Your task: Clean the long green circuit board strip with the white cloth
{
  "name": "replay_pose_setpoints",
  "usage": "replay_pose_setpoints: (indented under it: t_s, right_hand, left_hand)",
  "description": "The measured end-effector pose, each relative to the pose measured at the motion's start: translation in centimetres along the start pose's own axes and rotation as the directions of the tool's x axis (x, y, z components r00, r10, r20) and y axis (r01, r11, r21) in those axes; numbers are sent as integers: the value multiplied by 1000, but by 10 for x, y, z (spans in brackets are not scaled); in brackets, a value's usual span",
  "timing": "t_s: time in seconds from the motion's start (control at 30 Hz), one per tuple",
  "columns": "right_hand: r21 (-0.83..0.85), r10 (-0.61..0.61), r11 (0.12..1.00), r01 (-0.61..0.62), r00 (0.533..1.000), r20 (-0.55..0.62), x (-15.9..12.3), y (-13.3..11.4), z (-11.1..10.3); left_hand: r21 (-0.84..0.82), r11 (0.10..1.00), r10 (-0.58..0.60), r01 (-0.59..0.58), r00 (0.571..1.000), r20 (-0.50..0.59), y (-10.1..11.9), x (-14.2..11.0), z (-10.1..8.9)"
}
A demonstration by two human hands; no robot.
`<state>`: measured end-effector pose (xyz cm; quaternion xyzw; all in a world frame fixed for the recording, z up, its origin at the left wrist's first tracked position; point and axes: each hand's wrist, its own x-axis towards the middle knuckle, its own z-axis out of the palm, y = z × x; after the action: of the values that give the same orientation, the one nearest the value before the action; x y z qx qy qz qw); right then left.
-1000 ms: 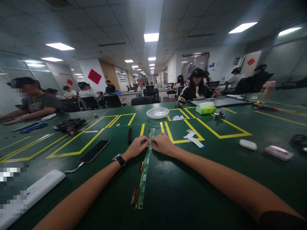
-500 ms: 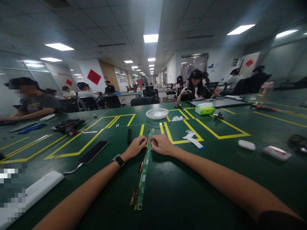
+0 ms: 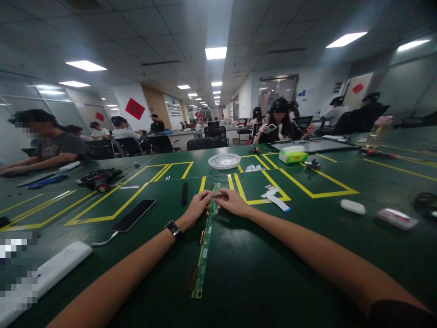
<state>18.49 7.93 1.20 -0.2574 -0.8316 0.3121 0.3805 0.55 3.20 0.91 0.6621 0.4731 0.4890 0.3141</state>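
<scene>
Your board (image 3: 207, 248) is a long, thin, rigid green strip, lying flat on the counter (image 3: 259, 269) between your forearms, near end tilted slightly left. Thin copper-brown flex tabs stick out along its left edge; pale labels sit on its face.

Left hand (image 3: 198, 207) and right hand (image 3: 234, 202): fingers curled in, fingertips meeting over the board's far part. Can't tell if either grips the board or something small; the fingers hide it.

Counter is smooth, dark green, faintly glossy, marked with flat yellow tape (image 3: 334, 193). Just left of your left hand, a matte black bar (image 3: 185, 193). Past the board's far end, a round white lattice basket (image 3: 224, 161). Right of your right hand, flat white ribbon pieces (image 3: 278, 201), one blue-tipped, over the tape.

Edges: the board's near end has bare counter to its right, up to your right forearm. Left side is tighter: left forearm, then glossy black phone (image 3: 134, 216) with white cable (image 3: 106, 241). Far right of your right hand, a rounded white case (image 3: 353, 206) and a pink-white one (image 3: 397, 218), apart from each other.
</scene>
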Motion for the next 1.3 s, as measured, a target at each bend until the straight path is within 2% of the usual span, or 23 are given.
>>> replay_pose_setpoints:
  t_s: [0.3, 0.77, 1.3]
  right_hand:
    - [144, 72, 987, -68, 997, -23, 3, 9, 1]
    - [108, 49, 993, -48, 999, -12, 1, 7, 2]
    - [112, 24, 993, -23, 1000, -10, 2, 9, 2]
  left_hand:
    - [7, 1000, -5, 5, 1000, 24, -2, 0, 0]
    - [152, 988, 14, -9, 1000, -28, 6, -3, 0]
    - [136, 990, 32, -27, 999, -33, 2, -1, 1]
